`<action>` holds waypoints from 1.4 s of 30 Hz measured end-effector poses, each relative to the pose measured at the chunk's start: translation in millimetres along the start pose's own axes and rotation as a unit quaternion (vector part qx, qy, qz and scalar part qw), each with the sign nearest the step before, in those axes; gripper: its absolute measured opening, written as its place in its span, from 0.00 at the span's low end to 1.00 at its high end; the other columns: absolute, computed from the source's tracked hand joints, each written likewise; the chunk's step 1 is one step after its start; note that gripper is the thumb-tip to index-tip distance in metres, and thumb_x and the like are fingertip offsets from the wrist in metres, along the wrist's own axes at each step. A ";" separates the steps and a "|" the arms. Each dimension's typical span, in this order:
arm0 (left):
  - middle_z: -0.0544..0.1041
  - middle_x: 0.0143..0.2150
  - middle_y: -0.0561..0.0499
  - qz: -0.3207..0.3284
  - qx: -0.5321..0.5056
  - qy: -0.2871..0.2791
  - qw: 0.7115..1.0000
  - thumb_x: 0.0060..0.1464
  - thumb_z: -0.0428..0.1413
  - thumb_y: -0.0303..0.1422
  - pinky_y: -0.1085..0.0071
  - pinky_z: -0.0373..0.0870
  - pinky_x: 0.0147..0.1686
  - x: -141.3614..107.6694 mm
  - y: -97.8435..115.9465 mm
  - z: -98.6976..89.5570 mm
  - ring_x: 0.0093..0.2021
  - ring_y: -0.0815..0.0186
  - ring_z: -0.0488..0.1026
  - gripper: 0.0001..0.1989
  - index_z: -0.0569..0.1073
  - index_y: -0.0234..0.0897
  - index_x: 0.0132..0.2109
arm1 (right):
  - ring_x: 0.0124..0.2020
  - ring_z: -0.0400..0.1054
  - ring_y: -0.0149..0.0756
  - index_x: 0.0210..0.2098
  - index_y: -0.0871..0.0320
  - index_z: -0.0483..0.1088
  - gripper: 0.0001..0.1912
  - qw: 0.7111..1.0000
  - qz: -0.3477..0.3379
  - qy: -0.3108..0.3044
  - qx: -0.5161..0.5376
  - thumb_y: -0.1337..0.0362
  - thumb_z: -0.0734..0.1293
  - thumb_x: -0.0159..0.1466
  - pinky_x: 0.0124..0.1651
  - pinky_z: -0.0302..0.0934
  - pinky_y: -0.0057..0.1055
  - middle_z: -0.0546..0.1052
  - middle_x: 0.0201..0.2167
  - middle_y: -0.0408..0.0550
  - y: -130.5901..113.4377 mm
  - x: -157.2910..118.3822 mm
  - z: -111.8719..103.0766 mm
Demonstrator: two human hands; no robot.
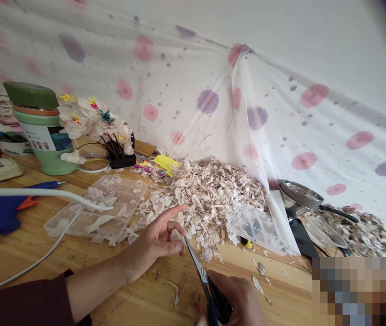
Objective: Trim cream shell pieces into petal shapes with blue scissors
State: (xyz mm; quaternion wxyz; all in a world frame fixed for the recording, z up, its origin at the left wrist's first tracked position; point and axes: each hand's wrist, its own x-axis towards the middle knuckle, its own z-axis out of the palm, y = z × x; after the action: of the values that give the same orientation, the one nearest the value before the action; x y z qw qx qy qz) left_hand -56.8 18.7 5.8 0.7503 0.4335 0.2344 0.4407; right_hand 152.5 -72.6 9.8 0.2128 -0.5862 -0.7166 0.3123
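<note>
- Left hand (155, 240) pinches a pale flake (177, 236) narrowly between thumb and fingers, forefinger stretched out.
- Right hand (235, 299), nearer the body, wraps around blue-handled scissors (201, 276); blades slant up and left, tips at the flake's edge.
- Ahead of the hands, a heap of flakes (206, 203) covers the wooden tabletop (128, 299); a clear plastic tray (94, 213) lies beyond the left hand.

Across the whole upper frame, a sheer white sheet (315, 59) printed with pink and purple blotches, pinched up near top centre and falling in loose folds towards a plank-built pale wooden tabletop (138, 294) along the lower frame; soft, even light throughout.
</note>
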 end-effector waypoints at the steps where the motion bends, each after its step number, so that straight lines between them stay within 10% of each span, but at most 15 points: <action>1: 0.73 0.35 0.56 0.001 -0.002 0.000 1.000 0.45 0.67 0.30 0.68 0.65 0.35 0.2 -0.6 -0.4 0.31 0.69 0.72 0.41 0.59 0.44 0.64 | 0.20 0.46 0.28 0.23 0.56 0.63 0.15 1.000 0.002 -0.002 -0.001 0.54 0.71 0.51 0.22 0.39 0.26 0.54 0.18 0.36 -0.8 0.7 -0.7; 12: 0.71 0.29 0.58 0.008 0.000 0.017 1.000 0.46 0.68 0.31 0.72 0.60 0.31 3.2 -5.5 -2.0 0.28 0.72 0.65 0.43 0.57 0.43 0.65 | 0.21 0.49 0.27 0.24 0.57 0.65 0.10 0.996 0.032 0.011 0.077 0.61 0.70 0.52 0.22 0.43 0.24 0.60 0.18 0.35 -7.1 4.7 -4.6; 42: 0.73 0.32 0.57 0.014 -0.028 0.028 0.999 0.42 0.70 0.31 0.69 0.67 0.38 3.3 -20.8 3.4 0.33 0.69 0.72 0.39 0.64 0.45 0.61 | 0.23 0.73 0.42 0.43 0.57 0.77 0.17 0.973 -0.107 0.069 -0.191 0.56 0.63 0.60 0.24 0.58 0.29 0.79 0.23 0.50 13.7 12.2 5.0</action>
State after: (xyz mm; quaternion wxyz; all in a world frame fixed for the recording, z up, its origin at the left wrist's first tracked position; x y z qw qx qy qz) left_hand -43.1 15.1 -10.1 0.7490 0.4034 0.2371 0.4691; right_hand 156.1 -60.1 -4.0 0.1774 -0.5562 -0.8052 0.1038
